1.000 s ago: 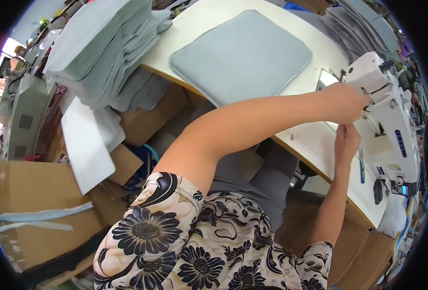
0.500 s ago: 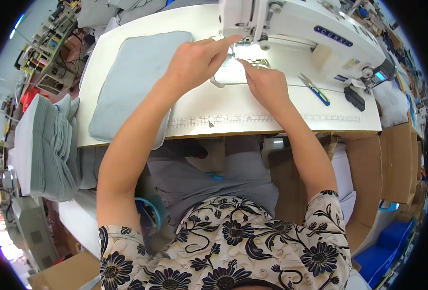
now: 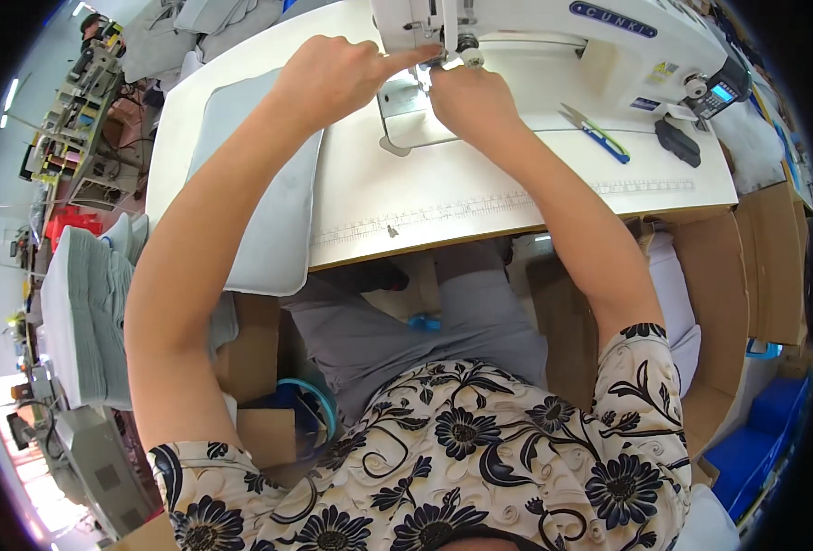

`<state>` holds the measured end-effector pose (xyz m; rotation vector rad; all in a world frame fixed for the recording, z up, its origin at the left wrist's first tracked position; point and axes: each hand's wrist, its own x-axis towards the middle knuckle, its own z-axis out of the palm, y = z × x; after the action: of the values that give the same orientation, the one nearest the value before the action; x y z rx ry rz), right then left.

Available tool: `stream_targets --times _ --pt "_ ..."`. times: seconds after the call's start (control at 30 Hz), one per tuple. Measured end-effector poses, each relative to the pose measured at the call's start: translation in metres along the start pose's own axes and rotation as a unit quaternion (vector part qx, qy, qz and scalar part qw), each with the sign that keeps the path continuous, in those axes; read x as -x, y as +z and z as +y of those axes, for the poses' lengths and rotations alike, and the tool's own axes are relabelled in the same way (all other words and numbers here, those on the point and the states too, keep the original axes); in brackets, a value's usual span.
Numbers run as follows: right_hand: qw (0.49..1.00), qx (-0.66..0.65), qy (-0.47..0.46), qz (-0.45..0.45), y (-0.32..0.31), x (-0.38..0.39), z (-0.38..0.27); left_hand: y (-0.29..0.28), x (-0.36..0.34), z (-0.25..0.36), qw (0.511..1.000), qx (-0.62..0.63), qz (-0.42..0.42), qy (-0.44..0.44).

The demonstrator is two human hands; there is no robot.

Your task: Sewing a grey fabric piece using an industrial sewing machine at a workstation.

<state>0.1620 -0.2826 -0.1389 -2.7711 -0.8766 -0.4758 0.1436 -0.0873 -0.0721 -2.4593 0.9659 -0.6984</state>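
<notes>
Both of my hands are up at the needle area of a white sewing machine (image 3: 599,69). My left hand (image 3: 333,78) comes from the left, its index finger stretched to the needle and presser foot area and its other fingers curled. My right hand (image 3: 473,99) sits just right of and below that fingertip, fingers bent together beside the needle. Anything between the fingers is too small or hidden to make out. Under the left forearm lies a flat light grey-blue fabric piece (image 3: 273,220), partly over the table's front edge.
Right on the white table (image 3: 370,197) lie thread snips (image 3: 599,136) and a black object (image 3: 677,142). A ruler strip (image 3: 462,211) runs along the front edge. Stacked grey fabric pieces (image 3: 85,317) stand at left. An open cardboard box (image 3: 700,303) is at right.
The view has shifted, so the machine sits higher. My right hand has turned and closed in by the needle, hiding its fingertips. My left index finger still points to the needle area.
</notes>
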Motion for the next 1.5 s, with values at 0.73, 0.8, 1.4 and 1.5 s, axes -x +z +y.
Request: stream_targets --times 0.73,0.8,1.4,1.5 --pt "0.974 -0.210 -0.029 -0.083 -0.003 0.041 -0.022 0.012 -0.006 0.091 0.716 0.504 0.120 -0.468" --pt "0.973 -0.214 -0.032 -0.077 0.002 0.042 -0.017 0.018 -0.006 0.094 0.651 0.550 0.115 -0.510" --pt "0.950 -0.303 -0.009 -0.079 -0.034 0.078 0.027 0.046 -0.042 0.117 0.822 0.400 0.078 -0.398" --pt "0.955 -0.275 0.011 -0.109 -0.046 0.104 0.046 0.015 -0.040 0.132 0.879 0.326 -0.002 -0.349"
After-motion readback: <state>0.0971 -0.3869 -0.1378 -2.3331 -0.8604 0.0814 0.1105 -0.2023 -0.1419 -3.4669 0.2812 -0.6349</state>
